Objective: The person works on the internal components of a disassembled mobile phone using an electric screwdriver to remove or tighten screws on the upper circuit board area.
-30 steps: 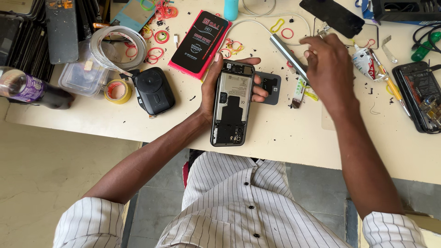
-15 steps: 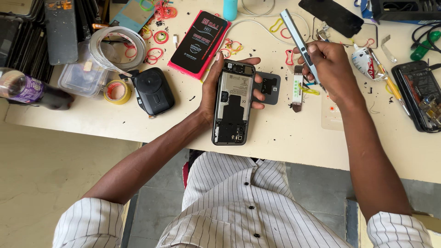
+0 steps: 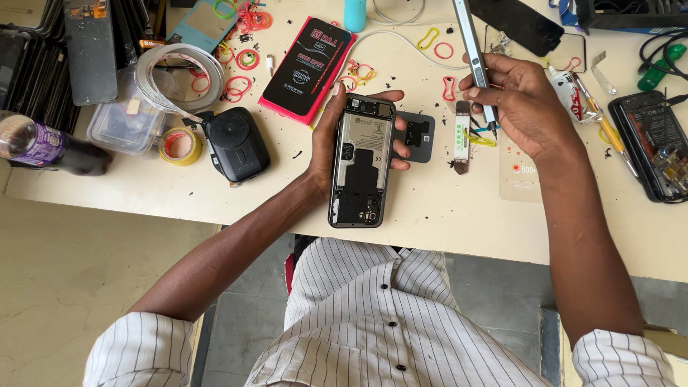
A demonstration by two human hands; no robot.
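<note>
Since a second ago your right hand has swung the grey metal tool from a slant to nearly upright, its tip now pointing down beside the opened phone; the phone itself has barely shifted. Your left hand is clamped around that one phone, thumb on its left edge and fingers wrapped over the right, holding it back-side up above the near part of the table, its insides exposed. Your right hand's fingers are closed on the tool's lower end.

Just right of the phone lies one small dark grey plate, then one narrow strip tool. Up and left of the phone rests one red-and-black flat package. Farther left sit one black round-faced device, one yellow tape roll, one clear plastic tub and one dark bottle. Far right of the phone lies a second opened phone. Loose rubber bands are scattered above the phone, too many to count surely.
</note>
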